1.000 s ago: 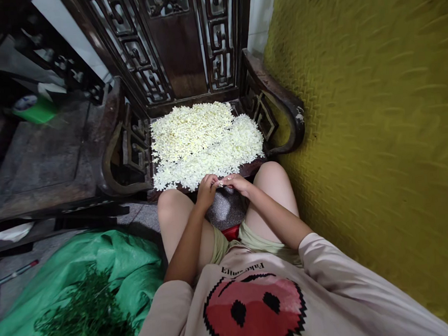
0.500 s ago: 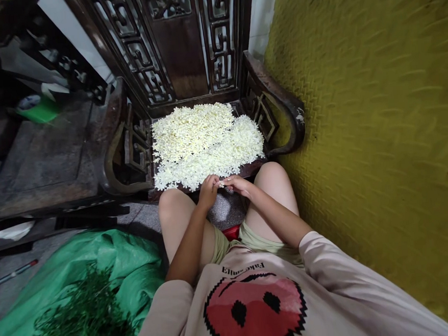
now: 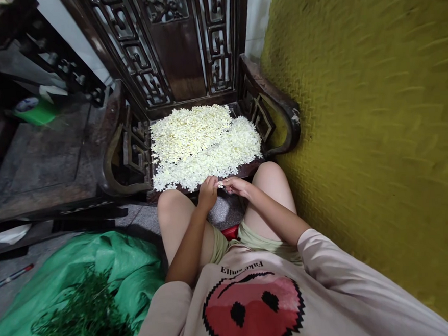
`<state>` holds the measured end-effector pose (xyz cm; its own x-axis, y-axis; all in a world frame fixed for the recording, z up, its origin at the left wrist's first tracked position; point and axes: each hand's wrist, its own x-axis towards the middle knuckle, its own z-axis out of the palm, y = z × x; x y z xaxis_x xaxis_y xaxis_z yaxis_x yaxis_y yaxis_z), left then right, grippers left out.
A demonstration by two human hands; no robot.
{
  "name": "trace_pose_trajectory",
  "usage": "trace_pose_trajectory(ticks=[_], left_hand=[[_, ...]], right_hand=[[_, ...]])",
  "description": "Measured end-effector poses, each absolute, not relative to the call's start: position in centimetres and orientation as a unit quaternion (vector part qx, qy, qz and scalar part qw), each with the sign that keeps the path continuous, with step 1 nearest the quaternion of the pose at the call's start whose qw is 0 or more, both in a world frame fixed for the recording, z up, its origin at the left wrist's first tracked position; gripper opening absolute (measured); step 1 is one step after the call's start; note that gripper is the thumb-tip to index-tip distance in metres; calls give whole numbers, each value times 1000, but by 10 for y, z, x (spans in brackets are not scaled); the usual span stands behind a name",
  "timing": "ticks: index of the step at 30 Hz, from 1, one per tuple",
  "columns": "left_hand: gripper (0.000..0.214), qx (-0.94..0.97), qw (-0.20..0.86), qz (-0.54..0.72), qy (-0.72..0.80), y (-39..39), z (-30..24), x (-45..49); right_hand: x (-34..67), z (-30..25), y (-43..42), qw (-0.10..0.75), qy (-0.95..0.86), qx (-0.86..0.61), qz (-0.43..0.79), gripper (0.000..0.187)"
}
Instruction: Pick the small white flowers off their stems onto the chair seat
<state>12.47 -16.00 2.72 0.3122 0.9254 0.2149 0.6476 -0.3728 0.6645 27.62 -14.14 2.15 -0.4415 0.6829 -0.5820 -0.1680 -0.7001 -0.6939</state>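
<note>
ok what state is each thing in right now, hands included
left hand, fingers bent, pinching at the fingertips
right hand, fingertips pinched, meeting the left
small white piece, held at the fingertips, mostly hidden
white flowers, loose, heaped across the seat
wooden chair, upright, seat largely covered
green sheet, rumpled, opened out
leafy greens, loose, piled on the sheet

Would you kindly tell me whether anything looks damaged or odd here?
The dark armrest on the picture's right has a pale patch on its curved front, perhaps chipped or worn. Also odd: white blossoms heaped on the chair seat, not in a container.
</note>
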Motion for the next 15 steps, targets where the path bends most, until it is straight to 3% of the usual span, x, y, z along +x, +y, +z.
trace_pose_trajectory(ticks=[6,15], left_hand=[[14,773,222,293,517,-161,25,127],[15,673,290,402,549,-162,30,131]], right_hand=[[277,22,-141,266,-248,-441,820,29],[275,20,-136,334,-272,-432,792,32]])
